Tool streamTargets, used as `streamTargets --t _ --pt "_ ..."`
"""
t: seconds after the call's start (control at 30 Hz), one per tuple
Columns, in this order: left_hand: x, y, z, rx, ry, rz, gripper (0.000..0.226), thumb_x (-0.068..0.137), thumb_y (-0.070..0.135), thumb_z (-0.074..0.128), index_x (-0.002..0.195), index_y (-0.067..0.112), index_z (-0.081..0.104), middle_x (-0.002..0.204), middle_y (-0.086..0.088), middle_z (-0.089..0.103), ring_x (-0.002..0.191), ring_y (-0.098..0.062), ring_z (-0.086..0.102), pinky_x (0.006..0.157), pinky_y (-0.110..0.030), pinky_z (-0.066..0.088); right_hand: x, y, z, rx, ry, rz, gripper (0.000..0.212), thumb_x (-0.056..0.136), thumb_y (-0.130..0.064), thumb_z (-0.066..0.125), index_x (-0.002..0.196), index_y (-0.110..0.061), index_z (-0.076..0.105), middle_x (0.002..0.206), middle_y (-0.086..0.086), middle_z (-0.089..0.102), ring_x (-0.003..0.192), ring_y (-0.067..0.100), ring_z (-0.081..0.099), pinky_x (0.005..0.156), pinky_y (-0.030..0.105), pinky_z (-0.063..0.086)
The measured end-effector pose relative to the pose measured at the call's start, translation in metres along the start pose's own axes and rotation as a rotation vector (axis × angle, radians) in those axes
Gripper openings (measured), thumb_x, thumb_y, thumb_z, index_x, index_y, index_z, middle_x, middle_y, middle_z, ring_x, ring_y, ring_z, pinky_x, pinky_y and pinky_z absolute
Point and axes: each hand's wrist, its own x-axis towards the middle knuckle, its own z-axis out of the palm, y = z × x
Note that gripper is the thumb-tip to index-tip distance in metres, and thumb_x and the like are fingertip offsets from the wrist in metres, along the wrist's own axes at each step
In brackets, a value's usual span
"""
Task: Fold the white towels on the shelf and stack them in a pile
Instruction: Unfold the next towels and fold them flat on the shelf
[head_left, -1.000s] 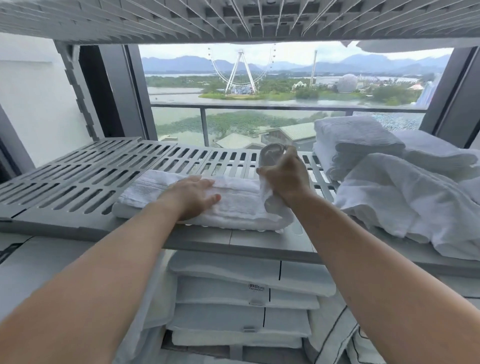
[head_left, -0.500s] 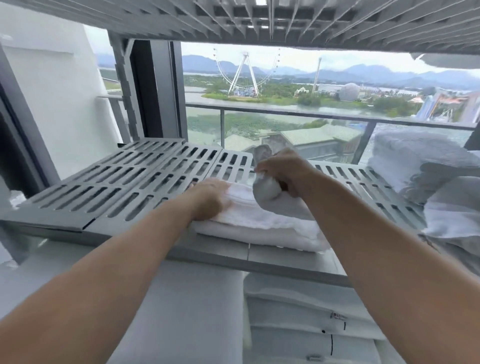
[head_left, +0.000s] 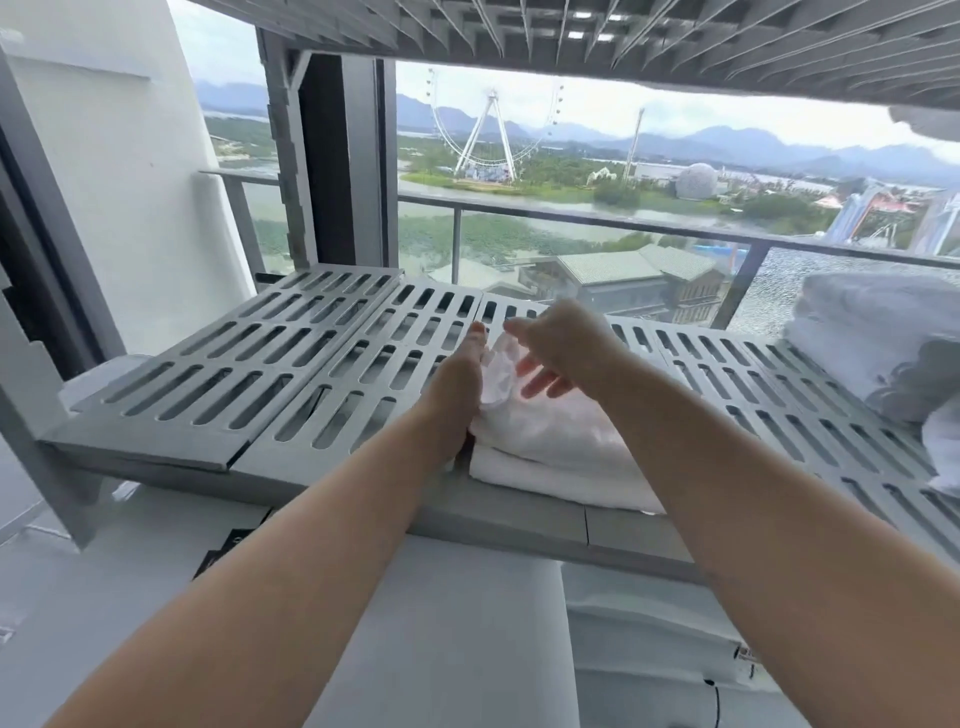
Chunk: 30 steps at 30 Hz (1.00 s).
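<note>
A white towel (head_left: 550, 441) lies folded in layers near the front of the grey slatted shelf (head_left: 311, 374). My left hand (head_left: 462, 384) rests edge-on against the towel's left side with its fingers straight, pointing away from me. Just above the towel's far end, my right hand (head_left: 550, 353) hovers with loosely spread fingers and holds nothing. At the shelf's right end sits a pile of white towels (head_left: 872, 332), partly cut off by the frame.
Another slatted shelf (head_left: 675, 36) hangs low overhead. Folded white linens (head_left: 649, 649) lie on the level below. Behind the shelf is a window with a balcony railing (head_left: 623, 221). A dark window frame post (head_left: 337, 166) stands at the back left.
My right hand folded the gripped towel end over to the left and let it go. My left hand slid from the towel's top to its left edge. The view turned left.
</note>
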Motion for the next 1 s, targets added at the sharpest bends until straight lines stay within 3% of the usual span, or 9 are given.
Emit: streamTargets --t 0.07,0.13,0.2,0.4,0.6,0.7,0.8,0.93,1.0 --pt "0.001 0.001 -0.003 0.078 -0.049 0.037 0.046 0.100 0.033 0.052 0.140 0.011 0.052 0.127 -0.009 0.063 0.102 -0.019 0.062 0.095 -0.039 0.050 0.004 0.003 -0.009 -0.260 0.172 -0.203 0.025 0.091 -0.025 0.058 0.078 -0.011 0.074 0.068 0.003 0.074 0.062 0.022 0.072 0.060 0.039 0.062" --pt "0.003 -0.002 -0.005 0.173 -0.104 0.045 0.064 0.081 0.011 0.060 0.143 0.006 0.046 0.132 -0.023 0.058 0.110 -0.030 0.063 0.101 -0.055 0.049 0.005 0.011 -0.013 -0.473 0.295 -0.294 0.023 0.087 -0.022 0.055 0.078 -0.014 0.075 0.077 0.002 0.074 0.078 0.025 0.069 0.070 0.035 0.057" --pt "0.002 -0.004 -0.003 0.243 -0.092 0.068 0.080 0.085 0.004 0.057 0.157 0.017 0.026 0.144 -0.013 0.051 0.118 -0.032 0.059 0.094 -0.047 0.054 0.005 0.028 -0.013 -0.568 0.263 -0.282 0.023 0.091 -0.026 0.052 0.086 -0.018 0.073 0.089 0.005 0.072 0.092 0.028 0.066 0.075 0.033 0.051" --pt "0.003 -0.002 0.000 0.236 -0.167 0.102 0.075 0.101 0.046 0.054 0.160 0.021 0.018 0.164 -0.008 0.026 0.149 -0.029 0.030 0.120 -0.041 0.023 0.005 0.070 0.011 -0.715 -0.015 -0.233 0.057 0.097 -0.061 0.024 0.139 -0.032 0.049 0.144 0.002 0.053 0.134 0.023 0.045 0.113 0.049 0.029" --pt "0.010 0.005 -0.007 0.590 -0.154 0.127 0.082 0.091 -0.006 0.050 0.160 0.024 0.018 0.158 -0.024 0.030 0.117 -0.037 0.060 0.083 -0.038 0.056 0.002 0.073 0.003 -0.620 0.038 -0.232 0.048 0.100 -0.046 0.037 0.144 -0.029 0.046 0.147 0.005 0.050 0.135 0.025 0.045 0.112 0.044 0.032" --pt "0.006 0.014 -0.010 0.818 -0.180 0.279 0.081 0.096 -0.005 0.049 0.159 0.037 0.022 0.168 -0.010 0.007 0.151 -0.035 0.022 0.112 -0.033 0.036 -0.005 0.082 -0.010 -0.788 0.197 -0.168 0.054 0.099 -0.046 0.037 0.148 -0.025 0.040 0.145 0.011 0.052 0.136 0.029 0.044 0.115 0.048 0.028" --pt "0.008 0.032 0.000 1.400 -0.184 0.289 0.063 0.098 -0.002 0.044 0.149 0.035 0.046 0.169 -0.007 -0.001 0.155 -0.033 -0.003 0.124 -0.051 0.002 -0.015 0.092 -0.015 -0.830 0.135 -0.057 0.063 0.098 -0.057 0.026 0.150 -0.022 0.034 0.151 0.012 0.045 0.142 0.031 0.036 0.118 0.054 0.020" --pt "0.005 0.039 0.040 1.815 0.004 0.284 0.063 0.093 -0.004 0.038 0.155 0.009 0.033 0.168 -0.011 0.002 0.154 -0.037 0.000 0.124 -0.054 0.009 -0.023 0.088 -0.012 -0.855 0.122 -0.126 0.054 0.101 -0.050 0.024 0.132 -0.017 0.053 0.140 0.011 0.055 0.134 0.031 0.044 0.113 0.053 0.028" --pt "0.006 0.036 0.055 1.794 0.007 0.350 0.053 0.094 0.003 0.040 0.146 0.008 0.046 0.162 -0.014 0.029 0.148 -0.034 0.027 0.119 -0.049 0.028 -0.033 0.090 -0.007 -0.920 0.286 -0.169 0.046 0.100 -0.043 0.033 0.117 -0.012 0.063 0.119 0.013 0.066 0.114 0.031 0.059 0.096 0.042 0.044"
